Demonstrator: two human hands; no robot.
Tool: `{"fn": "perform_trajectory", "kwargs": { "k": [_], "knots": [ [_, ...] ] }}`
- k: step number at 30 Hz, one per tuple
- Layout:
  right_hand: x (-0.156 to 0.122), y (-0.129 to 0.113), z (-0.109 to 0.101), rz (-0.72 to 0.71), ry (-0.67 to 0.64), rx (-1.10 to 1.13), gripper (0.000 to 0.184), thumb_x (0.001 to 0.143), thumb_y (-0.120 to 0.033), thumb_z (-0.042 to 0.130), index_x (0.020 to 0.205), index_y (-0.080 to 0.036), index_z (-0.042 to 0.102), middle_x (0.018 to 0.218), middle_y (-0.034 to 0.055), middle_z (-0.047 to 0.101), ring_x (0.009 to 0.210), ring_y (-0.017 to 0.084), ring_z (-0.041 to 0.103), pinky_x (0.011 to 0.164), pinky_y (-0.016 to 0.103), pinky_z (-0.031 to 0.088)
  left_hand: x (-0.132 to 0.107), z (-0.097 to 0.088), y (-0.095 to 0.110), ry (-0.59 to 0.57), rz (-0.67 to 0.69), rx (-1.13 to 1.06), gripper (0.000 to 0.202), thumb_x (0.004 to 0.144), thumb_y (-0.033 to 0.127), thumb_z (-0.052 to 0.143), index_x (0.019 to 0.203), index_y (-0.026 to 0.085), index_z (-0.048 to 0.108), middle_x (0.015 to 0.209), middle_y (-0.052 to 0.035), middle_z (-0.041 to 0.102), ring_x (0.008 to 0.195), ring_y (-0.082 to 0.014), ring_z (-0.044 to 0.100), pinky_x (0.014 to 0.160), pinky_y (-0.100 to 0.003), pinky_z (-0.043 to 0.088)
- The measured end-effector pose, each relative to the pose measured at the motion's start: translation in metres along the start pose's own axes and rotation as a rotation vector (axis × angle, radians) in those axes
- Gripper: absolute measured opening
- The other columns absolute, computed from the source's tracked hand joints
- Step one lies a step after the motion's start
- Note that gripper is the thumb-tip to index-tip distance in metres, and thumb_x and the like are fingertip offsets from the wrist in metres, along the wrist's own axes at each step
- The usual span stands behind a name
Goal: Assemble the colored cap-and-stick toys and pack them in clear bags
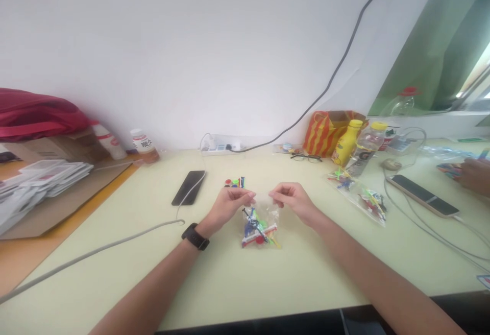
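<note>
Forearms nearest camera, left forearm (153, 284) and right forearm (363, 258), ran up to the two sets of fingers. Left hand (229, 205) and right hand (296, 201) both had thumb and fingertips pinched together, hardly any gap, on the top edge of a clear bag (274, 217); a small space separated the two pinches. Film there was thin and blurry: could not tell whether the mouth was sealed. Bag hung or lay just below the fingers, coloured plastic parts (259, 237) inside.

Step in hand, as judged: working the bag's top edge. Next move seemed to call for an even pinch on both sides and the bag kept upright so nothing spilled.

Just beyond the left fingers sat loose coloured pieces (235, 182), easy to knock. Left of them, a black phone (189, 188) with a white cable (190, 190) across it. Well right of the right fingers lay a second filled bag (360, 197), then another phone (423, 195) and another person's hand (474, 174). Eyeglasses (306, 158) were farther off, toward the wall.

Most room was on the near side of the fingers, as far as the front edge of the tabletop (229, 289).
</note>
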State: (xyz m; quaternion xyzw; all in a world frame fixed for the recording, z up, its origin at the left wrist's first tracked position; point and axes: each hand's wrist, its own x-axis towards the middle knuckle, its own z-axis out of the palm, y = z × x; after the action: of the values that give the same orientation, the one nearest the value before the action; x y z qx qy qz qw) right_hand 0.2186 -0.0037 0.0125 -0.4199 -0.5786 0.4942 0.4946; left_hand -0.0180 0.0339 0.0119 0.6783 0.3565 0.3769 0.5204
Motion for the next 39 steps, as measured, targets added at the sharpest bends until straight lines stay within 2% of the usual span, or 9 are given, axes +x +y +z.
{"fn": "perform_trajectory", "kwargs": {
  "k": [7, 11, 15, 20, 29, 35, 39],
  "knots": [
    [0.004, 0.001, -0.010, 0.002, -0.012, 0.020, 0.039, 0.073, -0.055, 0.082, 0.074, -0.017, 0.072, 0.065, 0.0023, 0.067, 0.056, 0.012, 0.052, 0.056, 0.028, 0.044, 0.004, -0.009, -0.002, -0.003, -0.032, -0.018, 0.033, 0.085, 0.045, 0.076, 0.094, 0.014, 0.082, 0.087, -0.0126, 0.080, 0.077, -0.0210, 0.073, 0.074, -0.030, 0.058],
    [0.002, 0.000, -0.006, -0.019, -0.004, 0.021, 0.038, 0.075, -0.055, 0.080, 0.081, -0.018, 0.073, 0.070, 0.0022, 0.068, 0.062, 0.014, 0.057, 0.061, 0.029, 0.047, 0.001, -0.006, 0.002, -0.002, -0.009, -0.037, 0.032, 0.084, 0.044, 0.078, 0.094, 0.014, 0.081, 0.089, -0.0127, 0.080, 0.082, -0.0235, 0.075, 0.077, -0.033, 0.059],
    [-0.002, 0.001, 0.003, 0.013, -0.099, 0.006, 0.040, 0.082, -0.057, 0.073, 0.091, -0.018, 0.076, 0.080, 0.0047, 0.072, 0.070, 0.016, 0.061, 0.067, 0.029, 0.049, -0.001, -0.001, 0.005, -0.011, -0.006, -0.055, 0.030, 0.082, 0.041, 0.080, 0.094, 0.014, 0.081, 0.090, -0.0122, 0.080, 0.085, -0.0239, 0.075, 0.079, -0.032, 0.059],
    [-0.004, 0.001, 0.008, -0.016, -0.101, -0.051, 0.036, 0.085, -0.054, 0.072, 0.080, -0.018, 0.075, 0.072, 0.0031, 0.070, 0.065, 0.015, 0.058, 0.065, 0.029, 0.047, -0.003, 0.004, 0.007, -0.038, 0.009, -0.050, 0.027, 0.084, 0.039, 0.078, 0.092, 0.014, 0.081, 0.088, -0.0116, 0.080, 0.082, -0.0223, 0.074, 0.077, -0.031, 0.057],
    [-0.005, -0.002, 0.009, -0.069, -0.119, -0.108, 0.031, 0.085, -0.048, 0.073, 0.083, -0.018, 0.079, 0.073, 0.0040, 0.071, 0.066, 0.016, 0.059, 0.064, 0.029, 0.046, -0.008, 0.012, 0.012, -0.081, 0.074, 0.016, 0.024, 0.088, 0.038, 0.074, 0.093, 0.016, 0.079, 0.092, -0.0090, 0.077, 0.081, -0.0187, 0.068, 0.073, -0.027, 0.053],
    [-0.003, 0.000, 0.001, -0.002, -0.080, -0.038, 0.029, 0.076, -0.045, 0.082, 0.076, -0.016, 0.078, 0.068, 0.0034, 0.070, 0.064, 0.015, 0.058, 0.062, 0.029, 0.046, -0.003, 0.005, 0.006, -0.056, 0.039, 0.032, 0.024, 0.083, 0.038, 0.079, 0.085, 0.014, 0.080, 0.081, -0.0083, 0.076, 0.073, -0.0174, 0.067, 0.066, -0.026, 0.051],
    [-0.001, 0.002, -0.001, 0.007, -0.054, -0.008, 0.030, 0.076, -0.045, 0.082, 0.077, -0.015, 0.078, 0.068, 0.0036, 0.070, 0.063, 0.014, 0.058, 0.061, 0.028, 0.046, -0.001, 0.000, 0.004, -0.032, 0.035, -0.017, 0.024, 0.080, 0.037, 0.082, 0.082, 0.014, 0.079, 0.078, -0.0074, 0.075, 0.071, -0.0164, 0.066, 0.066, -0.026, 0.051]
  ]
}}
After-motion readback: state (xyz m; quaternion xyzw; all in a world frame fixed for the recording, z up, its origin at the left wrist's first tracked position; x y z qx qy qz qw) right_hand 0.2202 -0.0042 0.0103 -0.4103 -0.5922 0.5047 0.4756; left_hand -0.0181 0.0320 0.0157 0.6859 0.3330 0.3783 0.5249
